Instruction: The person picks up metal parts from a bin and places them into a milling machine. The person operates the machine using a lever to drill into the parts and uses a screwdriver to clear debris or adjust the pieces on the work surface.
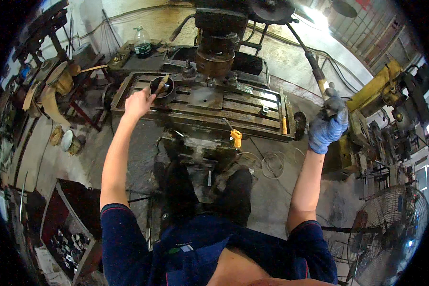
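My bare left hand (139,103) is at the near left rim of a dark round bowl (168,94), fingers drawn together. A brush-like stick with a pale wooden handle (163,83) lies across the bowl, close to my fingertips. Whether I pinch the stick or the rim cannot be made out. The bowl stands on the slotted metal table (176,108) of a machine, left of its spindle head (215,62). Over on the right, my right hand (330,121), in a blue-grey glove, is raised and wrapped round the lower end of a long lever (314,66).
A flat block (205,99) sits under the spindle. A yellow-handled tool (235,137) is at the table's front edge; a yellow stick (284,125) lies at its right end. A coiled cable (273,164) rests on the floor. A bin of metal pieces (71,243) and a fan (388,233) flank me.
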### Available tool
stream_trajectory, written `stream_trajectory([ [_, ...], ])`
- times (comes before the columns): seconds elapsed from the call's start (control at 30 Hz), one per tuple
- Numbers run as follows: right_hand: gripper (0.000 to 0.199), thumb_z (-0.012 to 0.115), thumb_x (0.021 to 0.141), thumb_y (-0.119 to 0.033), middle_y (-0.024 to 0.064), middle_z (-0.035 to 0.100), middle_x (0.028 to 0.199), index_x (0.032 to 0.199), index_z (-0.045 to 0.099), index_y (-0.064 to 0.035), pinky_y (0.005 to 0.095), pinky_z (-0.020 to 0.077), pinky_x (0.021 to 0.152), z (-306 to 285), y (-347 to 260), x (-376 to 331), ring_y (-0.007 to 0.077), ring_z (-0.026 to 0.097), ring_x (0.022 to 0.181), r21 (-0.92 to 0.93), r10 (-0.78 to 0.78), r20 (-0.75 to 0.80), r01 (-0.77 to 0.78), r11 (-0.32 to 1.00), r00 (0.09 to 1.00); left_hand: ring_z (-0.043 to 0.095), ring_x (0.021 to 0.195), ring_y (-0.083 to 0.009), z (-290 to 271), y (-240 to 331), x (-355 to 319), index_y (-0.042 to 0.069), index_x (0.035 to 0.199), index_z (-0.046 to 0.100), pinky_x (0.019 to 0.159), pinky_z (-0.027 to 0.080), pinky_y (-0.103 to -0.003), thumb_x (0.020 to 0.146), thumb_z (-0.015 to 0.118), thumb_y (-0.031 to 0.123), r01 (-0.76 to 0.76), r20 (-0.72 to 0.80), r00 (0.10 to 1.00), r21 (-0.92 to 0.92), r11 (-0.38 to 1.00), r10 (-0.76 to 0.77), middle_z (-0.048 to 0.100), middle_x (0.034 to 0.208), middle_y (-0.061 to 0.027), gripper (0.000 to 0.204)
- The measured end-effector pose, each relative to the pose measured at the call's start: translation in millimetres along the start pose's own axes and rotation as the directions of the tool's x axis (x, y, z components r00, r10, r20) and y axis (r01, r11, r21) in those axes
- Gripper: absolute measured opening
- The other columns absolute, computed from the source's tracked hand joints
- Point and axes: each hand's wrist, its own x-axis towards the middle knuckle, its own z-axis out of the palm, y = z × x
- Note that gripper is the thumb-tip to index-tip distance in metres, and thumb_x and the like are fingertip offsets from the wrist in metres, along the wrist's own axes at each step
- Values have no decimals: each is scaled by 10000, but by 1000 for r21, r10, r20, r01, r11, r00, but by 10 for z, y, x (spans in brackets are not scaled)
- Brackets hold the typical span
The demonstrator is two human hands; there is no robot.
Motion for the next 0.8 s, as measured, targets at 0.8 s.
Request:
stream_trajectory([
  [0.8,504,460,877,-189,229,336,1341,1250,330,124,437,83,1106,197,-268,387,349,309,1243,398,245,8,-228,888,969,611,683,-233,-2999,-2228,-3929,-44,1079,556,565,481,-325,777,613,165,645,-61,764,94,759,-642,629,868,-185,372],
])
